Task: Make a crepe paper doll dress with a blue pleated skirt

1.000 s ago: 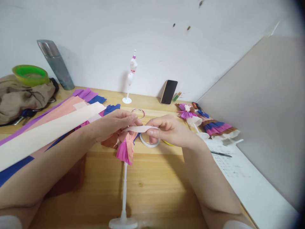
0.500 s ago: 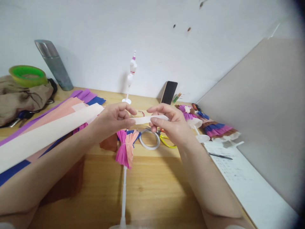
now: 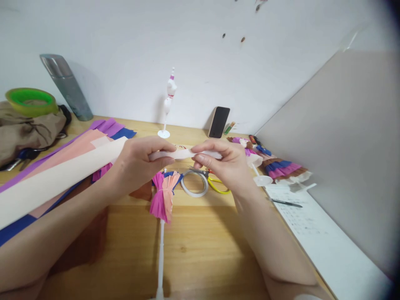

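Observation:
A narrow white paper strip point(image 3: 183, 154) stretches level between my two hands, above the middle of the table. My left hand point(image 3: 142, 156) pinches its left part between thumb and fingers. My right hand point(image 3: 218, 158) grips the other end, thumb below and forefinger on top. Just beneath stands a miniature dress form in a pleated magenta and peach paper dress point(image 3: 162, 196), on a thin white stand point(image 3: 161, 258). Behind my right fingers lie a roll of white tape point(image 3: 194, 195) and yellow-handled scissors point(image 3: 218, 191), partly hidden.
Long crepe paper sheets point(image 3: 62, 179) lie at left, near a grey bottle point(image 3: 70, 89) and a green tape roll point(image 3: 31, 112). A bare white dress form point(image 3: 170, 89) and a phone point(image 3: 219, 122) stand by the wall. Ruffled paper dresses point(image 3: 286, 168), a pen point(image 3: 286, 203) and written paper point(image 3: 325, 237) lie right.
My left fingers have closed further along the strip, and my right forefinger has come down onto it. The whole view has shifted slightly.

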